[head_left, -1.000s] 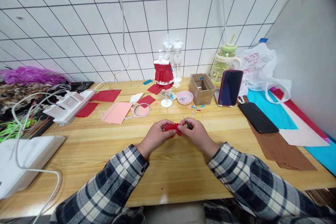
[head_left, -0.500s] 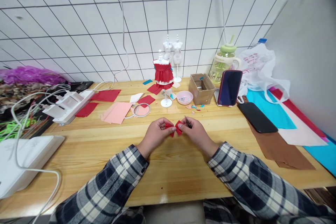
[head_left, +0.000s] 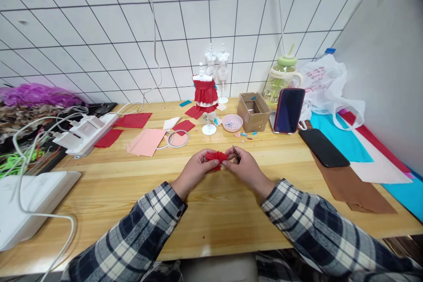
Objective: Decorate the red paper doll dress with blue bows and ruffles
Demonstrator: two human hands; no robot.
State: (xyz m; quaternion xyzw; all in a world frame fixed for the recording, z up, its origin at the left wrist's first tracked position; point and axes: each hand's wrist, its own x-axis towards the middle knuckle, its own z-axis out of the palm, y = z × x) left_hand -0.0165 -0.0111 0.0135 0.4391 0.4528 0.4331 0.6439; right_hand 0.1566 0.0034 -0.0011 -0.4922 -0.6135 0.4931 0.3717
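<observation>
Between my hands is a small piece of red fabric (head_left: 217,156), gathered into fine pleats along its upper edge. My left hand (head_left: 195,169) pinches its left end between thumb and fingers. At the other end, my right hand (head_left: 246,167) grips the fabric with thumb and fingertips. A thin dark metal tool (head_left: 235,153), perhaps tweezers or small scissors, is also tucked in the right hand, its tip pointing up. Beyond the hands stands a white mini mannequin (head_left: 209,129) wearing a ruffled red dress (head_left: 205,92) with white trim.
Behind are two bare mannequins (head_left: 223,70), a pink bowl of beads (head_left: 232,128), a cardboard box (head_left: 259,119) and a propped phone (head_left: 289,110). Left lie pink fabric (head_left: 147,142), metal rings (head_left: 179,145) and a power strip (head_left: 87,139). A black phone (head_left: 324,147) rests on brown fabric (head_left: 353,189) at right.
The red fabric was gathered, then folded with two flat parts showing, and is now turned so its pleated edge fans upward. Both hands stay in nearly the same place.
</observation>
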